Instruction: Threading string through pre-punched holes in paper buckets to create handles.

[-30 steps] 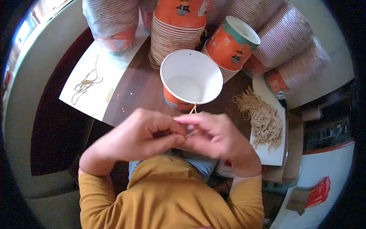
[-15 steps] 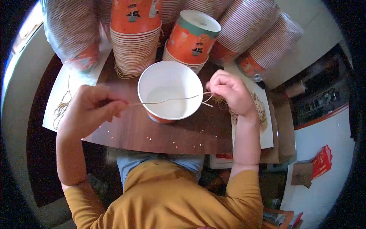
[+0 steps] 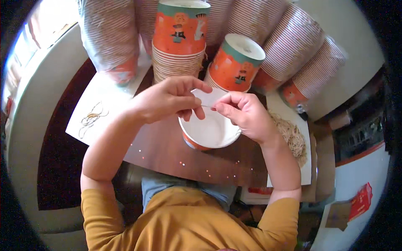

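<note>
A white-lined paper bucket [image 3: 211, 131] with an orange outside stands mouth up on the brown table. Above its mouth my two hands are close together, with a short stretch of thin tan string [image 3: 208, 106] between their fingertips. My right hand [image 3: 247, 115] pinches the string between thumb and forefinger. My left hand [image 3: 173, 100] holds the other end near its thumb, its forefinger raised and the other fingers loosely curled. The rest of the string is hidden by the hands.
A heap of tan strings [image 3: 291, 136] lies on white paper at the right; a few strands [image 3: 93, 119] lie on paper at the left. Behind stand an upside-down stack of orange buckets [image 3: 180, 37], a shorter stack [image 3: 236, 62] and several plastic-wrapped stacks [image 3: 289, 39]. Small dots mark the table's front edge.
My hands have come together; the left moved right toward the right hand, and the string stretched across the bucket is now only a short span. The whole view has shifted slightly.
</note>
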